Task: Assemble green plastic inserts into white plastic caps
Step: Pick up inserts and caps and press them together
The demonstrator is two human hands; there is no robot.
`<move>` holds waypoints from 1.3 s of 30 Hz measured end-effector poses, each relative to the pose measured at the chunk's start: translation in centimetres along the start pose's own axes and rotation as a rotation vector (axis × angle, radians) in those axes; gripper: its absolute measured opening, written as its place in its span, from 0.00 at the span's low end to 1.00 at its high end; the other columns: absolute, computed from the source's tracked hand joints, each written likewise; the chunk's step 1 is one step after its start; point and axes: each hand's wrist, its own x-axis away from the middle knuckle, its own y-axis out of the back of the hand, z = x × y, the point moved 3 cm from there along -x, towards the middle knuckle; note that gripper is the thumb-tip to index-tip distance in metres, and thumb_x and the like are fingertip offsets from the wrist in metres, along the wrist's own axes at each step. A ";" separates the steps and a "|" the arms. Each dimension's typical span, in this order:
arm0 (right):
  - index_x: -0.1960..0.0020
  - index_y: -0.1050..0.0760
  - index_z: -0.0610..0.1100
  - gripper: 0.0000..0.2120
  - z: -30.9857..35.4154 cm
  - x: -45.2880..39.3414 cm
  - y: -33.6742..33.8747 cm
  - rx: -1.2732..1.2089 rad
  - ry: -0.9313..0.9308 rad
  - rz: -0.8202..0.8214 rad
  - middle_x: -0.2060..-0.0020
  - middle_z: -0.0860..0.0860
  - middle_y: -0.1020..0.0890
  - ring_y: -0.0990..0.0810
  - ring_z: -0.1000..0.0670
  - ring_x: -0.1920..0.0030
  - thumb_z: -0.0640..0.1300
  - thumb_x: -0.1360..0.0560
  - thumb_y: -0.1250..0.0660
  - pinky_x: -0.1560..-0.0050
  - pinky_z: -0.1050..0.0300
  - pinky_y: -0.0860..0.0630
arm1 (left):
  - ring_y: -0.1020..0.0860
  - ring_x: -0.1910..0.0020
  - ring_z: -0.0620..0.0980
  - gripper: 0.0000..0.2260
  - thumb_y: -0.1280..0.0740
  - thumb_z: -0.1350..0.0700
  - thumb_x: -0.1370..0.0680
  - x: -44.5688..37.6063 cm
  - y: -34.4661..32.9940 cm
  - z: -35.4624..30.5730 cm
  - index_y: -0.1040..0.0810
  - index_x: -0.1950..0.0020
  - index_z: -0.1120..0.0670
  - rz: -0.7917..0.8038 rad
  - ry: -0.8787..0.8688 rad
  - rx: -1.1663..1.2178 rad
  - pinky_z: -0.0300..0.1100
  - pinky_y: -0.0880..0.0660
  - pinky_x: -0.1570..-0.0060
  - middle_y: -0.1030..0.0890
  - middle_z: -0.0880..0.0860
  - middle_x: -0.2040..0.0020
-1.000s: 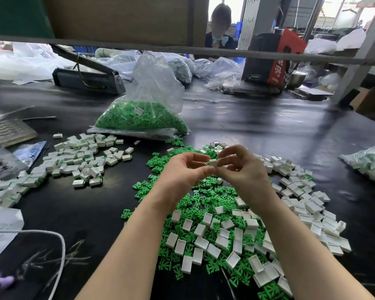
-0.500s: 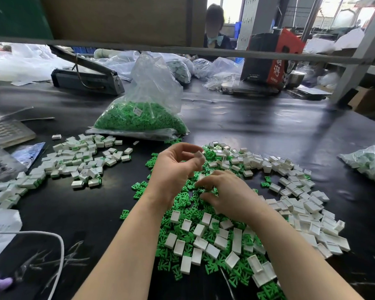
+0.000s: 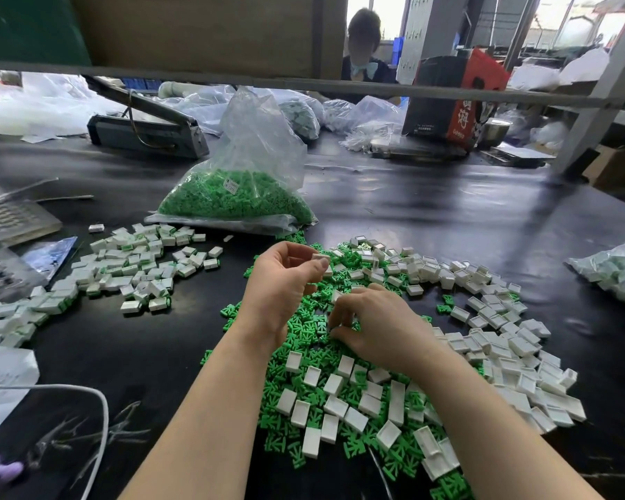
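A pile of loose green inserts (image 3: pixel 304 326) mixed with white caps (image 3: pixel 498 341) covers the black table in front of me. My left hand (image 3: pixel 282 290) is raised over the pile and pinches one white cap (image 3: pixel 320 257) between thumb and fingers. My right hand (image 3: pixel 372 326) is down on the pile with its fingers curled among the green inserts; what they hold is hidden. To the left lies a heap of caps with green inside (image 3: pixel 130 268).
A clear bag of green inserts (image 3: pixel 239 196) stands behind the pile. A second bag of parts (image 3: pixel 617 272) lies at the right edge. A keyboard-like tray (image 3: pixel 8 218), a heat sealer (image 3: pixel 145 131) and a white cable (image 3: pixel 94 409) sit on the left. A person sits across the table.
My hands were together at the cap a second ago. The right hand has dropped onto the green pile, while the left keeps the cap raised.
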 end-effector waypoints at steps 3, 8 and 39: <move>0.41 0.23 0.59 0.13 0.3 0.1 -0.2 -0.006 0.018 0.014 0.48 0.57 0.22 0.28 0.52 0.43 0.59 0.24 0.34 0.41 0.54 0.31 | 0.21 0.64 0.42 0.06 0.28 0.61 0.25 0.0 0.1 0.1 0.20 0.48 0.56 -0.001 0.006 0.013 0.40 0.25 0.59 0.18 0.47 0.61; 0.42 0.22 0.62 0.11 0.7 0.0 -0.3 -0.026 0.044 0.026 0.45 0.58 0.23 0.31 0.52 0.42 0.58 0.24 0.33 0.40 0.53 0.32 | 0.21 0.65 0.41 0.05 0.28 0.61 0.25 -0.1 0.2 0.1 0.17 0.50 0.54 0.004 0.007 0.028 0.36 0.26 0.61 0.16 0.47 0.61; 0.57 0.17 0.46 0.03 -0.7 0.5 2.5 -1.371 -0.209 -0.497 0.62 0.48 0.15 0.22 0.55 0.65 0.40 0.31 0.26 0.68 0.66 0.29 | 0.17 0.63 0.45 0.11 0.24 0.56 0.35 0.3 -0.2 -0.3 0.17 0.54 0.56 0.071 0.049 0.110 0.36 0.21 0.60 0.14 0.54 0.61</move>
